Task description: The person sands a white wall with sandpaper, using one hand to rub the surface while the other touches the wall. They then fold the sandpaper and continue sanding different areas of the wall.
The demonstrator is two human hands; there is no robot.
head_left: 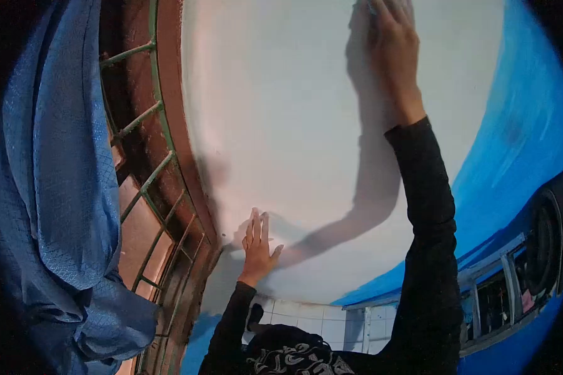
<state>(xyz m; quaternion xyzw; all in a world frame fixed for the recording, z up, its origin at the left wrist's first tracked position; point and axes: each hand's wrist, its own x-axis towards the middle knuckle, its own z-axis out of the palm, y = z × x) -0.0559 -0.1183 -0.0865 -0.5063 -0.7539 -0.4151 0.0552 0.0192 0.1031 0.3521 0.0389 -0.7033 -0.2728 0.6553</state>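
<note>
The head view shows the right hand (399, 50) up at the top edge, well to the right of the brown-framed window with green metal bars (158, 103). Its fingers are bent against the smooth off-white painted wall (281, 137). A small blue-green thing (372, 7) shows just beside the fingers, on their window side; it is mostly hidden, so what it is and how firmly the fingers grasp it cannot be told. The left hand (259, 250) lies lower, just to the right of the window's lower corner, its fingers extended and spread a little against the wall, grasping nothing visible. Both sleeves are black, and the arms cast shadows on the wall.

Left of the window hangs a blue patterned fabric curtain (72, 156), bunched at its lower end. Far to the window's right, the wall turns bright blue (519, 150), with a grey-framed rack (512, 287) and a dark round object (542, 244) near it. White square tiles (303, 310) show below and to the right of the window.
</note>
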